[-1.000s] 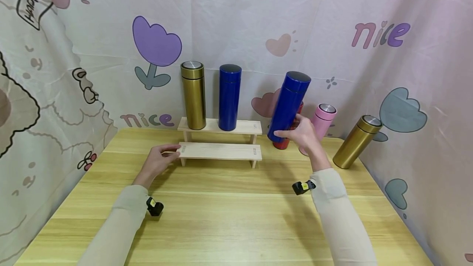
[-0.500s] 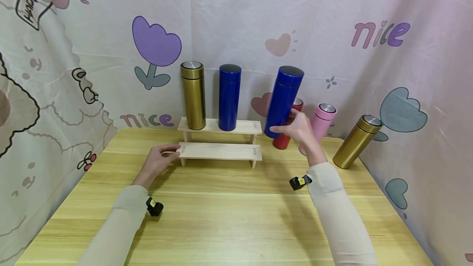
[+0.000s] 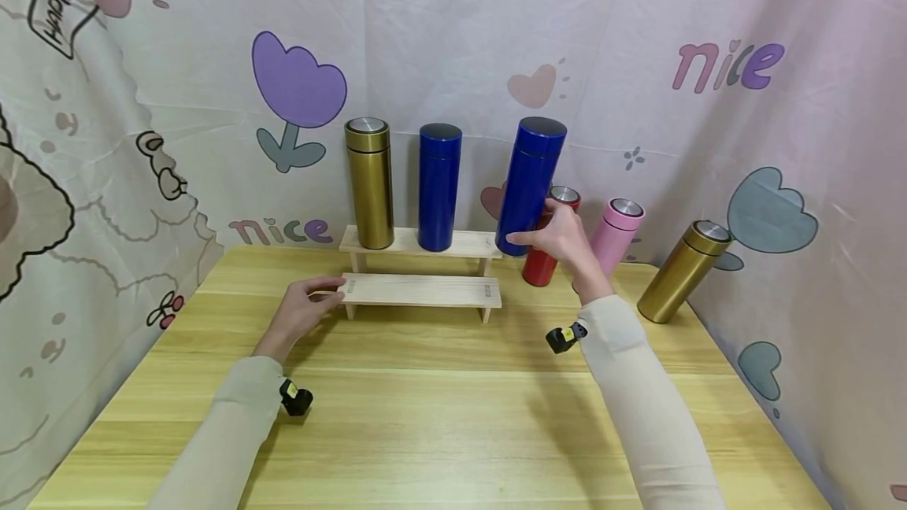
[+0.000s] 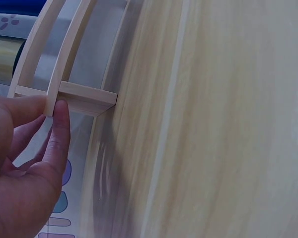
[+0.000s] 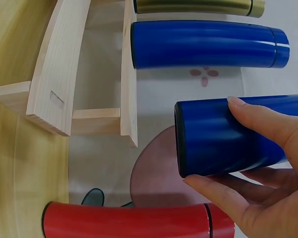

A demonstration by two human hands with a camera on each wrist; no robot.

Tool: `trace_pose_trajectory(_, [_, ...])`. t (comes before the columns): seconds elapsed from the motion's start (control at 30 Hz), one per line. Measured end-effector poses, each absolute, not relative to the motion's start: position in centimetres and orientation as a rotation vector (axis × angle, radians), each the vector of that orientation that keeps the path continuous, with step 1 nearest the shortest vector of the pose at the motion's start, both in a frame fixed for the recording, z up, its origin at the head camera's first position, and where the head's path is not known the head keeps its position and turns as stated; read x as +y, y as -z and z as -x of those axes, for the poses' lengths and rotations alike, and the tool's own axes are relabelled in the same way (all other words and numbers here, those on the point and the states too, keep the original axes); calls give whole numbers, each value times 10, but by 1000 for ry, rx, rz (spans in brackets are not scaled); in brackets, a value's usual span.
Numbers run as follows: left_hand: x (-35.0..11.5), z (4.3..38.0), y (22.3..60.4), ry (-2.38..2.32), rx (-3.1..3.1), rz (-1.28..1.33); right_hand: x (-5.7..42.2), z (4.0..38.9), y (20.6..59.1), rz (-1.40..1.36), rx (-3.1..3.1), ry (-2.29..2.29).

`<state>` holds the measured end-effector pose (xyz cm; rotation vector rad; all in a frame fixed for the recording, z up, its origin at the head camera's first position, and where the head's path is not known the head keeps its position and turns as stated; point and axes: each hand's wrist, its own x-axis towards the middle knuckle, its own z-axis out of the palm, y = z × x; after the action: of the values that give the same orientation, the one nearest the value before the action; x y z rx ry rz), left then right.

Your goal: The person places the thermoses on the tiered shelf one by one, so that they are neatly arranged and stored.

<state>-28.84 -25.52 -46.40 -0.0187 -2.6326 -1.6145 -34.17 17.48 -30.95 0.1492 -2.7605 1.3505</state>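
In my right hand (image 3: pixel 563 238) is a blue thermos flask (image 3: pixel 527 183), gripped near its base and tilted, with its top leaning right. Its bottom is beside the right end of the upper shelf of a two-step wooden stand (image 3: pixel 418 290); the right wrist view shows the flask's base (image 5: pixel 186 139) apart from the wood. My left hand (image 3: pixel 305 313) pinches the left end of the lower step (image 4: pixel 50 94) between thumb and fingers. On the upper step stand a gold thermos flask (image 3: pixel 372 187) and another blue thermos flask (image 3: pixel 439 187), both upright.
A red flask (image 3: pixel 541 258) stands behind my right hand, partly hidden. Beyond it are a pink flask (image 3: pixel 620 230) and a second gold flask (image 3: pixel 683 274) near the table's right edge. A patterned cloth (image 3: pixel 439 30) hangs behind the wooden table (image 3: pixel 425 415).
My right hand has carried the blue flask left and upward, from in front of the red flask to the stand's upper right end. The flask is less tilted. My left hand stays put.
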Motion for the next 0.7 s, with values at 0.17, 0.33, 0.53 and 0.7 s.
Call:
trace_pose_trajectory(0.17, [-254, 287, 462, 1604, -2637, 21, 168, 347, 309, -171, -2766, -1340])
trace_pose_trajectory(0.33, [-255, 289, 464, 1624, -2629, 27, 163, 351, 309, -195, -2756, -1339])
trace_pose_trajectory(0.53, [-256, 290, 465, 1657, -2621, 31, 158, 357, 310, -229, -2750, -1323])
trace_pose_trajectory(0.7, [-257, 290, 466, 1647, -2626, 21, 155, 363, 312, -218, -2775, -1342])
